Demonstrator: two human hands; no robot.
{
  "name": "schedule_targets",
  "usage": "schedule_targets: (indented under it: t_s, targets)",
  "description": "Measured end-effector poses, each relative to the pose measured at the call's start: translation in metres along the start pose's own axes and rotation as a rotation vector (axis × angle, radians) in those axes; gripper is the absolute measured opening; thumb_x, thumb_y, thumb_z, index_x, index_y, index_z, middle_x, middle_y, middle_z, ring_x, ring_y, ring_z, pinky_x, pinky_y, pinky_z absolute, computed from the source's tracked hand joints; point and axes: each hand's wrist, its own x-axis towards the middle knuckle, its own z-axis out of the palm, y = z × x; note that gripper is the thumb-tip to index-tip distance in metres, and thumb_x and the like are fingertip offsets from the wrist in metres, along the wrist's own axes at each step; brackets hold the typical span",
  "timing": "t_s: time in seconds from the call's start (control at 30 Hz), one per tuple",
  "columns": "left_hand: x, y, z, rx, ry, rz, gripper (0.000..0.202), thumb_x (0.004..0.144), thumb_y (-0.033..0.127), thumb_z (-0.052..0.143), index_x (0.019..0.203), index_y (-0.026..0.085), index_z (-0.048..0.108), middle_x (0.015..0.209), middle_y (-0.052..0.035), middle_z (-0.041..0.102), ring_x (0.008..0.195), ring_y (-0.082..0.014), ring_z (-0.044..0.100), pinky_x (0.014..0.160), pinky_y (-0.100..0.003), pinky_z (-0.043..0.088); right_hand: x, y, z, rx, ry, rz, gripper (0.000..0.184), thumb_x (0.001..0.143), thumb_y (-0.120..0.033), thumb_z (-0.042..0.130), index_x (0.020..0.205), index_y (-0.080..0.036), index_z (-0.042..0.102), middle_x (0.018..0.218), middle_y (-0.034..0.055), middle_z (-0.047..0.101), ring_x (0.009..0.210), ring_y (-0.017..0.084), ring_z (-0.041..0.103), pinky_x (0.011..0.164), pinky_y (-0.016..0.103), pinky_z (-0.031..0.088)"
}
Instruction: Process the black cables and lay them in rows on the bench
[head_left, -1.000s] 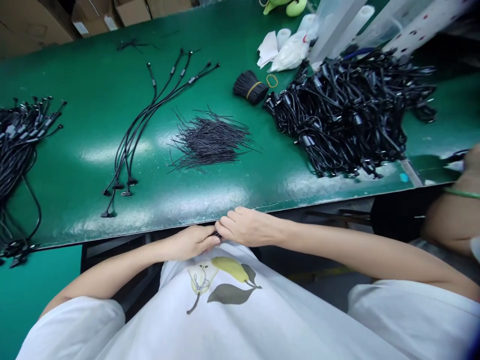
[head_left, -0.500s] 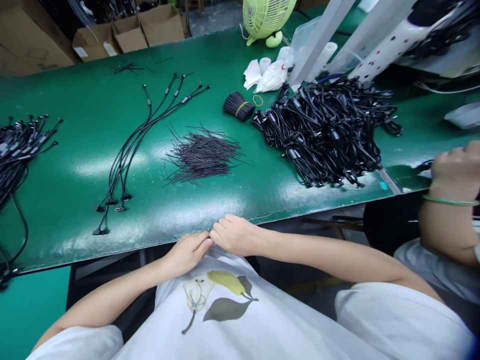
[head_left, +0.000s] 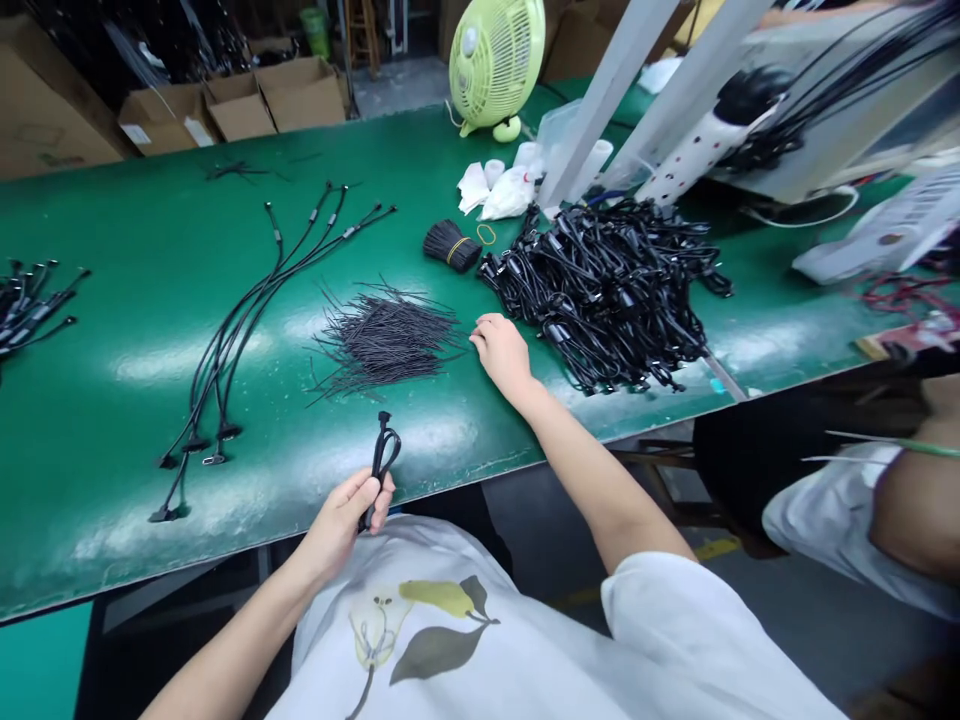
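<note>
My left hand [head_left: 343, 522] is raised over the workbench's front edge, gripping a short looped black cable [head_left: 382, 468]. My right hand [head_left: 504, 355] rests on the green workbench [head_left: 97, 420], its fingers apart and holding nothing. Its fingertips lie just right of a loose pile of thin black wires [head_left: 386, 342]. A large heap of black cables with moulded connectors [head_left: 604, 295] lies close beyond that hand. Several long black cables [head_left: 225, 370] lie fanned out to the left, and a banded black wire bundle [head_left: 451, 246] sits farther back.
A co-worker's arm [head_left: 919, 510] is at the right edge. More black cables [head_left: 30, 312] lie at the far left. At the back stand a pale green fan [head_left: 495, 60], white bags [head_left: 506, 195], and cardboard boxes [head_left: 240, 100]. White posts [head_left: 607, 100] rise behind the heap.
My hands have separated from the table's front edge. The left now holds up a looped cable, and the right has moved forward onto the table. The view has tilted up and shifted.
</note>
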Motion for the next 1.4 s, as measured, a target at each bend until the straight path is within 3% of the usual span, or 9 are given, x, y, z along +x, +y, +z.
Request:
schedule_targets:
  t_s: [0.3,0.47,0.57,0.63,0.73,0.87,1.03,1.23,1.4]
  targets:
    - [0.003,0.001,0.006,-0.076,0.064,0.018,0.033,0.08,0.045,0.068,0.084,0.013,0.06,0.063,0.0041,0.043,0.051,-0.006,0.038,0.048,-0.02,0.03,0.005,-0.004,0.004,0.061,0.008,0.045,0.011,0.086,-0.018,0.052,0.094,-0.014,0.059,0.105,0.0133,0.056,0.096,0.023,0.052,0.087,0.035,0.041]
    - [-0.003,0.005,0.01,-0.063,0.029,0.06,0.034,0.08,0.046,0.068,0.083,0.013,0.061,0.062,0.0036,0.044,0.05,-0.006,0.038,0.048,-0.02,0.03,0.021,-0.005,0.004,0.111,-0.06,0.023,0.005,0.083,-0.017,0.054,0.078,-0.017,0.056,0.098,0.012,0.056,0.095,0.024,0.052,0.087,0.036,0.041]
    - [-0.002,0.009,0.012,-0.094,0.004,0.081,0.035,0.081,0.045,0.067,0.089,0.012,0.062,0.062,0.004,0.043,0.05,-0.0056,0.038,0.048,-0.02,0.029,0.002,-0.016,-0.009,0.169,0.052,0.067,0.006,0.085,-0.018,0.05,0.082,-0.017,0.054,0.098,0.0124,0.056,0.092,0.023,0.052,0.085,0.036,0.041]
    - [0.004,0.013,0.016,-0.134,-0.027,0.094,0.041,0.081,0.044,0.067,0.108,0.013,0.061,0.063,0.0045,0.044,0.049,-0.0057,0.038,0.047,-0.02,0.029,-0.023,-0.039,-0.019,0.348,0.074,0.084,0.008,0.088,-0.022,0.048,0.085,-0.017,0.054,0.09,0.0087,0.057,0.083,0.02,0.053,0.08,0.033,0.043]
    - [0.018,0.016,0.024,-0.159,-0.088,0.13,0.066,0.082,0.044,0.067,0.138,0.02,0.042,0.064,0.0054,0.046,0.049,-0.0065,0.038,0.047,-0.02,0.029,-0.068,-0.089,-0.028,0.721,-0.103,0.011,0.012,0.09,-0.029,0.049,0.087,-0.019,0.057,0.08,0.0026,0.058,0.074,0.015,0.055,0.072,0.028,0.045]
    - [0.031,0.015,0.029,-0.078,-0.047,0.246,0.066,0.082,0.048,0.064,0.137,0.015,0.047,0.065,0.0043,0.044,0.053,-0.0078,0.04,0.049,-0.021,0.031,-0.106,-0.138,-0.033,1.016,-0.3,-0.041,0.017,0.09,-0.029,0.048,0.092,-0.019,0.061,0.091,0.0038,0.059,0.074,0.013,0.058,0.067,0.026,0.048]
    - [0.028,0.008,0.028,0.034,0.025,0.327,0.055,0.087,0.047,0.058,0.13,0.012,0.056,0.068,0.0022,0.046,0.057,-0.0086,0.041,0.053,-0.022,0.035,-0.114,-0.141,-0.038,1.029,-0.332,0.048,0.017,0.086,-0.027,0.053,0.097,-0.019,0.064,0.088,0.0043,0.062,0.073,0.015,0.061,0.067,0.028,0.052]
    - [0.017,0.005,0.023,0.092,0.041,0.368,0.051,0.09,0.046,0.054,0.129,0.013,0.057,0.066,0.0028,0.045,0.058,-0.0092,0.042,0.057,-0.023,0.037,-0.118,-0.148,-0.045,1.256,-0.509,0.116,0.022,0.087,-0.031,0.054,0.104,-0.018,0.061,0.075,0.0014,0.063,0.071,0.014,0.063,0.07,0.029,0.052]
    - [0.013,0.012,0.016,0.063,0.109,0.412,0.051,0.091,0.045,0.053,0.131,0.013,0.054,0.069,0.0025,0.047,0.058,-0.0087,0.042,0.057,-0.023,0.036,-0.123,-0.147,-0.036,1.252,-0.448,0.215,0.021,0.083,-0.034,0.061,0.097,-0.018,0.06,0.08,0.0011,0.062,0.065,0.013,0.06,0.063,0.028,0.051]
